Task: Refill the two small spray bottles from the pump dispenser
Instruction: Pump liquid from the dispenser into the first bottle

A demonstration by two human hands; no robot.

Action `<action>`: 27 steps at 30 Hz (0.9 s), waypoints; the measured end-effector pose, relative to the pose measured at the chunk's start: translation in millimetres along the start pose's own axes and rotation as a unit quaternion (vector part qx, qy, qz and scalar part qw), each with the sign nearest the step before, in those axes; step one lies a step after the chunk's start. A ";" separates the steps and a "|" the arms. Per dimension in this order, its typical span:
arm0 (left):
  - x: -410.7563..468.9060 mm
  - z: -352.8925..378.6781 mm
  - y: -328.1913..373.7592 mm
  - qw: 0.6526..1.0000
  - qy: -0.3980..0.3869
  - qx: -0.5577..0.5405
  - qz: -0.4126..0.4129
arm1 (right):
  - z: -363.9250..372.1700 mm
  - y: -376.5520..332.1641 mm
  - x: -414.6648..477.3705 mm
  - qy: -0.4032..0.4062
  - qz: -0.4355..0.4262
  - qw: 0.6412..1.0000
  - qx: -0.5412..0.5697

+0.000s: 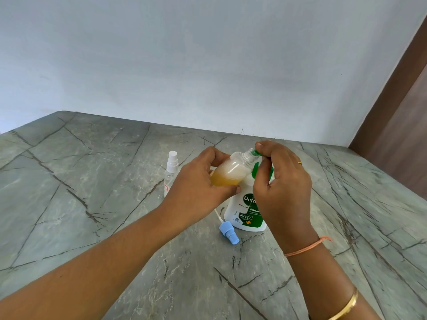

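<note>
Pump dispenser (245, 212): "Dett", "ORIGI", "99.99%"

Open grey veined stone desk (92, 181) at 3 o'clock of white green-labelled pump dispenser (245, 213) and far out at 9. Blocked at 6 by blue plastic spray cap (227, 232) lying flat, at 10 by upright clear white-capped spray bottle (171, 174).

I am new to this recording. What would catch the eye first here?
First, the two hands at the centre: the left hand tilts an open small bottle, part full of amber liquid and foam, its mouth at the green nozzle of the pump dispenser, which the right hand grips. In front of the dispenser a blue spray cap lies on the grey counter; a second spray bottle with a white top stands to the left.
</note>
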State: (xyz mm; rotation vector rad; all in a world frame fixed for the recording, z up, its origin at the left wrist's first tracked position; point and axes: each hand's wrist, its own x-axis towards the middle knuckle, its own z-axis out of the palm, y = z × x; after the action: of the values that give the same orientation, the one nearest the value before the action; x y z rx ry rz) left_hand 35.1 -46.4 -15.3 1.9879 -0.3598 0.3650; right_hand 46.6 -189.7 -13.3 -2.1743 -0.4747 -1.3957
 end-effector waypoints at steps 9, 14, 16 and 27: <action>0.8 0.6 1.0 1.000 -0.002 0.004 -0.006 | -0.2 2.1 1.2 0.007 -0.004 1.000 0.006; -0.7 1.4 -1.2 1.000 -0.007 0.017 -0.011 | 5.8 4.9 -6.8 0.018 -0.009 1.000 0.015; -0.8 1.4 -2.3 1.000 -0.008 0.018 -0.013 | 5.4 5.0 -8.4 0.018 -0.008 1.000 0.019; -0.2 -0.1 1.6 1.000 -0.002 0.006 -0.004 | -3.0 -2.0 3.5 -0.012 0.020 1.000 0.011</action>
State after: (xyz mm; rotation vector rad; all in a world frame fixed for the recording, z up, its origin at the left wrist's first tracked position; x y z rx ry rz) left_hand 34.3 -47.0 -14.0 2.0026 -0.3531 0.3589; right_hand 44.8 -189.8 -8.6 -2.1730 -0.4512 -1.3396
